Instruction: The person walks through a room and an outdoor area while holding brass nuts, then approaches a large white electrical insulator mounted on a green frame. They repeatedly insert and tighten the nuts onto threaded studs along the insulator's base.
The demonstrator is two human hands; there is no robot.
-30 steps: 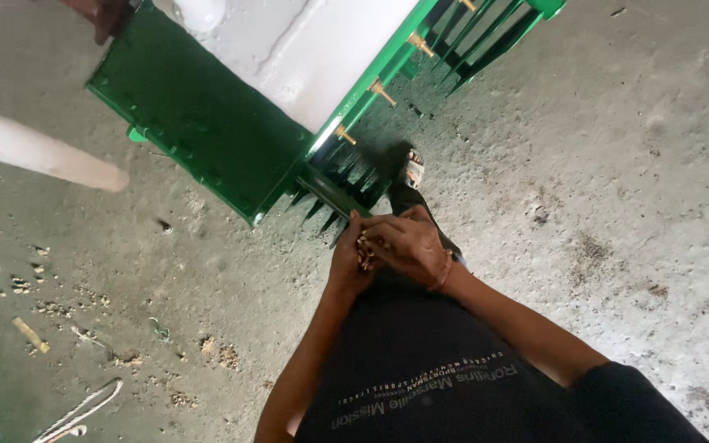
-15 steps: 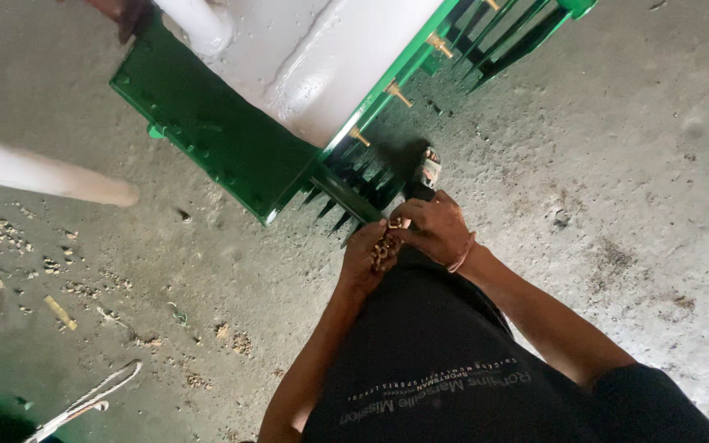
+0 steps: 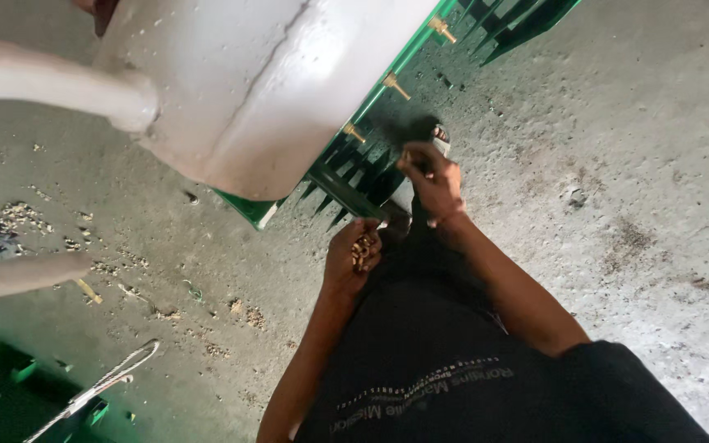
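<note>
Head view: right hand (image 3: 434, 179), now raised from the cupped left hand (image 3: 353, 256), is pinching one brass bolt (image 3: 406, 156) towards the green frame (image 3: 354, 176); the rest are being cradled.

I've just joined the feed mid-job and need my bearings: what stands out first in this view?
A big pale grey drum-shaped body fills the upper left, resting over a green frame with brass-coloured bolts along its edge. At centre, the left hand cups a bunch of small brass-coloured pieces, while the right hand reaches to the frame's edge. Debris litters the concrete floor at left.
</note>
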